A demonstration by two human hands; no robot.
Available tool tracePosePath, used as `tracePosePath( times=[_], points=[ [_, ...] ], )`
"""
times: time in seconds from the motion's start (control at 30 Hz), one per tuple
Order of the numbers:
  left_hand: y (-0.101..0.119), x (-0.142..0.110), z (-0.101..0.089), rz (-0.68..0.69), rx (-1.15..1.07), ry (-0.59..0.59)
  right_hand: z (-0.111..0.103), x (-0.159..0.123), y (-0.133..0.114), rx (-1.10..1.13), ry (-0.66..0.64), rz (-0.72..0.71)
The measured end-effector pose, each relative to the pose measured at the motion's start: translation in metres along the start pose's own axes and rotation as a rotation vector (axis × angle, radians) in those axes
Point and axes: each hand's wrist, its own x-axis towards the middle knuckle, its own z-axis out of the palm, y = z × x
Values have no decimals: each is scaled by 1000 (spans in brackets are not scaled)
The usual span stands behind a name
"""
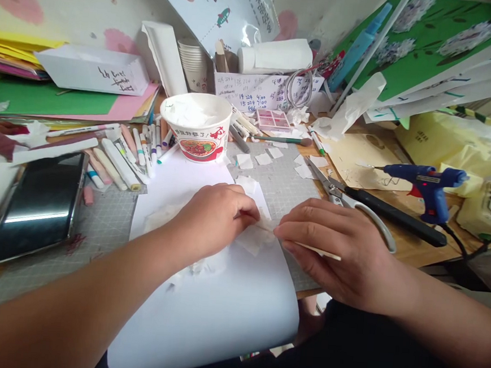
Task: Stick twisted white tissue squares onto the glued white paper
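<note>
My left hand is closed in a pinch over the white sheet, at the edge of a thin, see-through piece of tissue paper. Its fingertips partly hide what they grip. Just to the right, my right hand holds a thin wooden stick between thumb and fingers, the stick's tip reaching toward the left fingertips. More crumpled whitish tissue lies on the sheet beneath my left wrist. Behind the hands stands a paper bowl with white stuff inside.
Marker pens and a dark tablet lie on the left. Scissors, a black-handled tool and a blue glue gun are on the right. Small paper squares lie on the grey cutting mat. The sheet's near end curls over the table edge.
</note>
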Motion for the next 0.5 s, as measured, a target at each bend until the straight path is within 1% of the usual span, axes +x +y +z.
tracePosePath(
  times=[0.1, 0.17, 0.3, 0.37, 0.5],
  points=[
    [0, -2, -5, -30, -16, 51, 0, 5, -2, -54, -15, 49],
    [1, -4, -8, -9, -3, 77, 1, 10, -3, -58, -22, 99],
    [4, -9, -9, 90, 117, 75, 4, 23, 0, -28, -25, 181],
    [5, -9, -7, 94, 184, 67, 6, 27, 5, 6, -2, 238],
    [7, -9, -1, 84, 301, 35, 8, 27, 14, 90, 39, 420]
  ],
)
